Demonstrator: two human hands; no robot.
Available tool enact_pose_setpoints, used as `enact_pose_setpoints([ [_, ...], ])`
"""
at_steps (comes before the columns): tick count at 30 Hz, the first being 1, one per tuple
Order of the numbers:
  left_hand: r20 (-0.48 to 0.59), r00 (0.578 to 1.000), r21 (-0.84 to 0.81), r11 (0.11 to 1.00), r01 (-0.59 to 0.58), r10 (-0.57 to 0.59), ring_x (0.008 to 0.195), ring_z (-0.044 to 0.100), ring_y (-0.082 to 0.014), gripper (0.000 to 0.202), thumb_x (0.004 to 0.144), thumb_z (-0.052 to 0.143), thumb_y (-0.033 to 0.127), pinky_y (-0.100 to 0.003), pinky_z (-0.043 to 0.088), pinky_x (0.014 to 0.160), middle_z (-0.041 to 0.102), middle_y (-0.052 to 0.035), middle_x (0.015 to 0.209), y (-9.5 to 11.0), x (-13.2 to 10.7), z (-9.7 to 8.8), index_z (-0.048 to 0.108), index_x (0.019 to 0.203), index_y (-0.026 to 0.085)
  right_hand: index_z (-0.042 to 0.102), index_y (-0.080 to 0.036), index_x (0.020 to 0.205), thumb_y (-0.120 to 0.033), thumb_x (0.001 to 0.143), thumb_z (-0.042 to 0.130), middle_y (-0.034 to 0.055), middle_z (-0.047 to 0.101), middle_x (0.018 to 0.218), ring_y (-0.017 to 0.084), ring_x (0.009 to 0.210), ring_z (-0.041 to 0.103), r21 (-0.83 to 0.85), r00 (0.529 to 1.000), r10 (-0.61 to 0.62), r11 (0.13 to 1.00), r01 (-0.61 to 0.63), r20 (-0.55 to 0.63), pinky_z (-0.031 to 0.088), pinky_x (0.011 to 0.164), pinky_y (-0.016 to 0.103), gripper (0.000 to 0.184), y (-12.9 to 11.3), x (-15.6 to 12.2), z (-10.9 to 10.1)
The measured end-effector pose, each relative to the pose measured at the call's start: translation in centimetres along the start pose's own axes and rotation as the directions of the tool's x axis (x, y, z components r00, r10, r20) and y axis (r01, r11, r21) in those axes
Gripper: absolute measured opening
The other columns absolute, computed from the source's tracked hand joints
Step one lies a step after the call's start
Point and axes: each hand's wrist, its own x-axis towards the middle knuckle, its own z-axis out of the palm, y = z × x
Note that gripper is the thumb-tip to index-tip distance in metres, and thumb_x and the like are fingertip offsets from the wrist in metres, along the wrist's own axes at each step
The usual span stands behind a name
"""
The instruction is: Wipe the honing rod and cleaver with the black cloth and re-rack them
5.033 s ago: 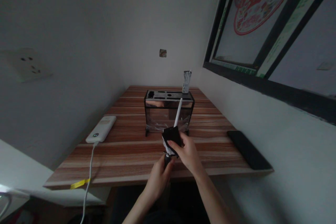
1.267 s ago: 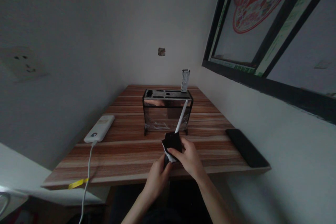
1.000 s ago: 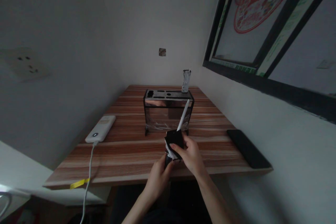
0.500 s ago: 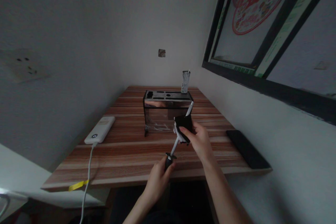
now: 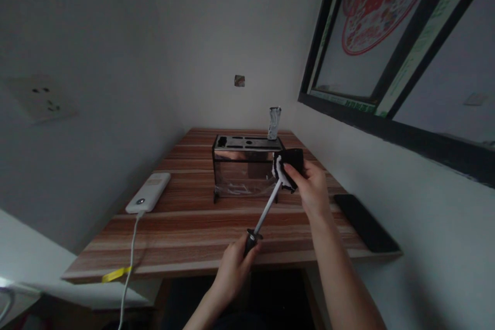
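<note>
My left hand (image 5: 231, 267) is closed round the black handle of a honing steel (image 5: 267, 211), whose pale rod slants up and to the right. In my right hand (image 5: 312, 185) is a black sponge (image 5: 293, 161) with a white side, pinched between thumb and fingers. The sponge's white side lies against the upper end of the rod, and the tip is hidden there. Behind the rod stands a knife block (image 5: 247, 157) with a slotted metal top and see-through front. A whitish upright piece (image 5: 274, 122) sticks up at the block's right end.
A white power bank (image 5: 149, 193) with a cable (image 5: 131, 263) lies on the left of the wooden table (image 5: 185, 232). Yellow tape (image 5: 115, 274) is at the front edge. A black phone-like slab (image 5: 366, 221) lies on the right. A framed window (image 5: 356, 103) is on the right wall.
My right hand has moved the sponge up and to the right along the rod, towards its tip. My left hand stays in nearly the same place on the handle.
</note>
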Motion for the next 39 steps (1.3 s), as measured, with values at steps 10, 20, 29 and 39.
enact_pose_setpoints([
  [10,0.017,1.000,-0.016,1.000,-0.005,0.006,0.092,0.064,-0.0234,0.028,0.087,0.048,0.035,-0.027,0.045,0.079,0.071,-0.0061,0.098,0.2,0.1,-0.1,0.066,0.101,0.019,0.068,-0.017,0.079,-0.039,0.069,0.072,0.0026,0.069,0.071,0.015,0.061,0.063,0.027,0.998,-0.035,0.999,0.037,-0.047,0.052,0.056,0.025,0.025,-0.5,0.9,-0.1],
  [20,0.002,1.000,0.010,1.000,-0.013,0.013,0.091,0.064,-0.0228,0.028,0.087,0.048,0.036,-0.027,0.045,0.081,0.071,-0.0059,0.097,-0.4,0.1,0.2,0.066,0.100,0.020,0.068,-0.017,0.083,-0.042,0.069,0.072,0.0035,0.070,0.076,0.016,0.066,0.065,-0.002,0.999,-0.010,1.000,0.010,-0.049,0.052,0.060,0.025,0.029,-0.1,0.1,0.0],
  [29,-0.014,1.000,-0.036,0.999,-0.009,0.009,0.088,0.064,-0.0219,0.028,0.087,0.047,0.034,-0.027,0.046,0.079,0.071,-0.0069,0.092,0.5,0.1,-0.1,0.064,0.101,0.017,0.067,-0.016,0.085,-0.039,0.071,0.071,0.0045,0.071,0.078,0.018,0.068,0.066,0.027,0.986,0.131,0.991,-0.134,0.102,0.053,0.060,0.026,0.028,1.8,-3.5,1.7],
  [39,-0.021,0.999,-0.099,0.994,0.047,-0.049,0.074,0.063,-0.0210,0.029,0.086,0.047,0.038,-0.025,0.047,0.064,0.067,-0.0052,0.071,0.5,0.3,0.1,0.062,0.095,0.015,0.064,-0.015,0.097,-0.035,0.073,0.069,0.0085,0.071,0.090,0.023,0.083,0.067,-0.129,0.944,0.234,0.970,-0.208,0.234,0.055,0.072,0.032,0.031,3.0,-8.1,2.7],
])
